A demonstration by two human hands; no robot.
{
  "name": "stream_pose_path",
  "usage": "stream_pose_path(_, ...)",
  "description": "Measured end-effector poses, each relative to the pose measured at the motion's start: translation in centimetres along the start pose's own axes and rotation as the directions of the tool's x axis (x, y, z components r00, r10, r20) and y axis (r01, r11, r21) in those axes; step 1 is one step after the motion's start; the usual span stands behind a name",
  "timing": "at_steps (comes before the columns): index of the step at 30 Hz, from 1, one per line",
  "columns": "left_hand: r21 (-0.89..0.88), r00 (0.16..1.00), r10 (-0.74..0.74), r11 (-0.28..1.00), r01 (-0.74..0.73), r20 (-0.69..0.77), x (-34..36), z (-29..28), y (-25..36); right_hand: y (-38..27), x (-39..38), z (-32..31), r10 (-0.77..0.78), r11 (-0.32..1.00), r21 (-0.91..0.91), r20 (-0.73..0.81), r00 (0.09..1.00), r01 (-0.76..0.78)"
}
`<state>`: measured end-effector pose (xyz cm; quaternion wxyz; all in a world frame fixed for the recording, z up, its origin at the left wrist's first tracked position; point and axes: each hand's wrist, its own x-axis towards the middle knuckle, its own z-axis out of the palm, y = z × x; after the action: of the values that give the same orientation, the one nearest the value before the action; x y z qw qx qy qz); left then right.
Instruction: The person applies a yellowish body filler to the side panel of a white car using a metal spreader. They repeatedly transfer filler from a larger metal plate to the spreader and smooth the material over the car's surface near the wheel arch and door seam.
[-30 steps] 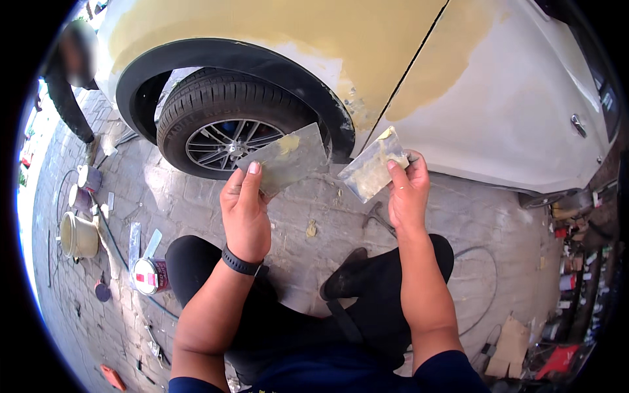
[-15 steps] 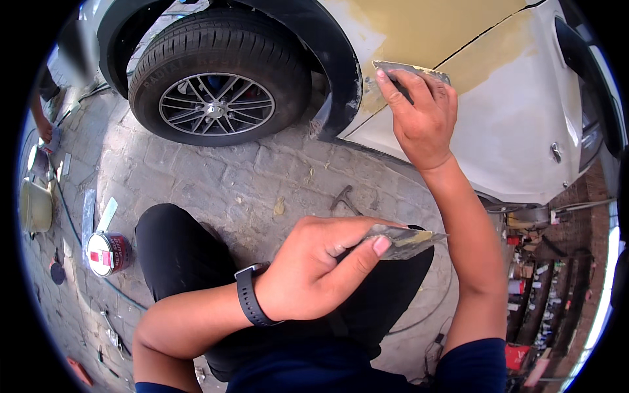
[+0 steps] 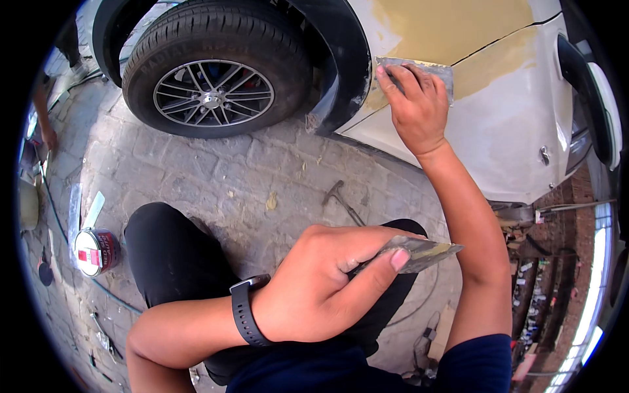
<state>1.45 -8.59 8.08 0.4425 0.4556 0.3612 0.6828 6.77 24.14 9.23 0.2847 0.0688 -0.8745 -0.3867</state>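
My right hand (image 3: 419, 111) presses a flat grey putty spreader (image 3: 443, 77) against the white car panel (image 3: 488, 141), its fingers spread over the blade. Tan body filler (image 3: 452, 29) coats the panel above and beside the spreader, crossed by a dark panel gap. Over my lap, my left hand (image 3: 321, 281), with a black watch at the wrist, pinches a second putty spreader (image 3: 426, 254) between thumb and fingers. Some tan filler lies on that blade, which points right. The palm side of my left grip is hidden.
The car's wheel (image 3: 213, 98) and black arch trim stand ahead. A hammer (image 3: 341, 200) lies on the stone paving. To the left are a round tin (image 3: 97, 252), a hose (image 3: 62, 219) and another person's hand (image 3: 49, 137). Shelves with small items (image 3: 544, 295) stand at the right.
The right spreader has tilted, showing more of its flat face against the panel. My left hand with its spreader has shifted slightly right and down. The view has shifted a little.
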Motion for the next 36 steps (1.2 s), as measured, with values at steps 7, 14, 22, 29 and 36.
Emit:
stream_pose_path(7, -0.003, 0.998, -0.049, 0.999, 0.049, -0.033, -0.3, -0.2, -0.5, -1.6, -2.6, 1.4, 0.065, 0.997, 0.032, 0.040, 0.997, -0.066)
stream_pose_path(14, -0.057, 0.984, -0.161, 0.986, 0.156, -0.077, -1.0, -0.5, -1.4, -3.9, -5.6, 3.5, 0.177, 0.984, 0.026, 0.014, 0.984, -0.177)
stream_pose_path(22, -0.114, 0.921, -0.358, 0.932, 0.344, -0.154, -1.6, -2.0, -1.7, -7.1, -10.8, 6.0, 0.274, 0.961, 0.020, 0.101, 0.957, -0.277)
stream_pose_path(29, -0.115, 0.914, -0.365, 0.930, 0.349, -0.177, -1.6, -2.3, -1.5, -6.3, -7.7, 2.3, 0.313, 0.943, 0.090, 0.078, 0.946, -0.320)
stream_pose_path(36, -0.163, 0.961, -0.184, 0.975, 0.151, -0.209, -1.0, -0.7, -1.3, -0.6, 0.3, -0.5, 0.089, 0.995, -0.038, -0.112, 0.990, -0.094)
